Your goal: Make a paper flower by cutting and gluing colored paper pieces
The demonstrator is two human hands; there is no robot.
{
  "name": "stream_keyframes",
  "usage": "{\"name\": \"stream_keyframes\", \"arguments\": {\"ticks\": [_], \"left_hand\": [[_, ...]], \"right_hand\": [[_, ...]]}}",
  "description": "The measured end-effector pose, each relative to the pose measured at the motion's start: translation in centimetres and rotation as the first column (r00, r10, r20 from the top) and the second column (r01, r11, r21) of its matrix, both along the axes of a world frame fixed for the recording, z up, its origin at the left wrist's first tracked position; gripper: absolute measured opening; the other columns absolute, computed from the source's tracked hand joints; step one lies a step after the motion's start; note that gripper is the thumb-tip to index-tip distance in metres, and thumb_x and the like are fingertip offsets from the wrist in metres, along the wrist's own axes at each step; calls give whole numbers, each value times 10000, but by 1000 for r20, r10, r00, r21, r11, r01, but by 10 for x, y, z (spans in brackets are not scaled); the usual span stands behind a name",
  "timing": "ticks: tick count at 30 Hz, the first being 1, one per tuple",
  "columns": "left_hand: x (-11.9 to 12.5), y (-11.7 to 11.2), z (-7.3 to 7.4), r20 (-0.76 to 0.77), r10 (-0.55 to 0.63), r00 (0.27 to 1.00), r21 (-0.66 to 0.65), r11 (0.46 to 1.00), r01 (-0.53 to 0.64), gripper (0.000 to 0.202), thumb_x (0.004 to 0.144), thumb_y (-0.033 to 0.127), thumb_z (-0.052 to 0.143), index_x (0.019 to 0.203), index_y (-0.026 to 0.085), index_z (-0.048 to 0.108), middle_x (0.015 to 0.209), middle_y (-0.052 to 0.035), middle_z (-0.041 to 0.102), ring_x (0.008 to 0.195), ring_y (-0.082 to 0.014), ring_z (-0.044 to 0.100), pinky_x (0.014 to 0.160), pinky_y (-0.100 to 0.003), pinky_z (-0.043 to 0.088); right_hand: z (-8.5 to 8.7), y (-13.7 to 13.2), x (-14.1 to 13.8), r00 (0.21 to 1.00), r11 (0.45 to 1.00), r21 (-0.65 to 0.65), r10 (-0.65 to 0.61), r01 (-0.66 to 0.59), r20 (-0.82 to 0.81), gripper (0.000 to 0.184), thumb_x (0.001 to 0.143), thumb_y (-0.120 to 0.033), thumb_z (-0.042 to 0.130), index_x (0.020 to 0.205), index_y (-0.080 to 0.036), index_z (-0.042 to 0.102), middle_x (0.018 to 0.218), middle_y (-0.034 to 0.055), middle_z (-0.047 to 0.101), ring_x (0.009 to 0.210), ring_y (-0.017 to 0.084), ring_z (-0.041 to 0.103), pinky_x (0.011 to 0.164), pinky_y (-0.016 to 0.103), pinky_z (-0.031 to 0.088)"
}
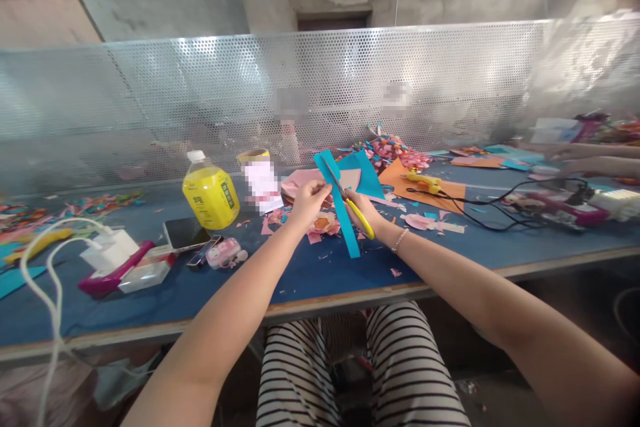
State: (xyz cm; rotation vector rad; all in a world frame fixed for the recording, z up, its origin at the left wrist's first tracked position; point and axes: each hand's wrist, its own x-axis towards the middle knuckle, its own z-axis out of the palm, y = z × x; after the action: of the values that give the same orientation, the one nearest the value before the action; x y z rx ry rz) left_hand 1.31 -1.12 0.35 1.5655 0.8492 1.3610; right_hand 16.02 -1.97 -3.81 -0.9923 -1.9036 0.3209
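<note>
A long blue paper strip (pixel 349 235) is pinched at its left edge by my left hand (pixel 314 197), above the table. My right hand (pixel 369 211) grips yellow-handled scissors (pixel 361 215), whose blades lie along the upper part of the strip, pointing up and left. Whether the blades are parted is hard to make out. Behind the hands lie a larger blue paper sheet (pixel 367 172) and pink paper (pixel 300 181). Orange and pink paper scraps (pixel 324 224) are scattered under my hands.
To the left stand a yellow drink bottle (pixel 211 192), a phone (pixel 185 233) and a power strip with chargers (pixel 116 260). On the right, a yellow glue gun (pixel 424 183) with black cable rests on orange paper (pixel 445 195). Another person's hands (pixel 595 159) are far right. A perforated metal screen (pixel 200 93) borders the table.
</note>
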Motion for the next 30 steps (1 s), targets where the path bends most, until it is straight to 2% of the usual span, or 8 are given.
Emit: {"name": "stream_keyframes", "arguments": {"ticks": [8,19,22,26,30], "left_hand": [[3,-3,2,-13,-28,1000,-29,999,27,170,678,303,614,695,142,563,569,18,560,536,-95,560,533,-223,477],[-1,1,2,-21,-7,1000,-33,999,6,149,662,292,605,665,149,562,612,-4,585,565,-118,572,547,-267,483],[-3,0,6,-1,55,999,-9,998,-55,159,667,303,607,677,152,557,619,-3,572,555,-113,566,553,-269,491],[-6,-2,12,56,181,982,108,977,-186,157,688,307,596,699,161,536,647,5,554,561,-94,557,558,-240,496],[-9,-2,13,54,196,979,147,968,-202,168,709,315,572,675,161,514,629,11,534,556,-86,549,555,-224,494]], "right_hand": [[3,3,-1,994,994,-74,77,-83,-78,158,732,-321,410,719,-182,483,638,5,555,661,157,507,585,239,375],[4,5,-7,992,995,-98,23,-35,-127,226,712,-340,434,659,-140,523,599,-3,550,595,121,455,535,209,328],[4,4,-8,994,995,-103,4,-15,-111,213,706,-338,430,647,-148,508,576,-8,535,589,119,451,524,205,313],[4,2,-9,997,993,-105,-59,53,-56,233,704,-376,431,625,-159,462,520,-22,469,538,104,409,495,205,281],[5,-1,-9,999,996,-73,-43,42,-19,239,711,-394,426,628,-170,419,504,-36,417,509,90,381,488,204,269]]}}
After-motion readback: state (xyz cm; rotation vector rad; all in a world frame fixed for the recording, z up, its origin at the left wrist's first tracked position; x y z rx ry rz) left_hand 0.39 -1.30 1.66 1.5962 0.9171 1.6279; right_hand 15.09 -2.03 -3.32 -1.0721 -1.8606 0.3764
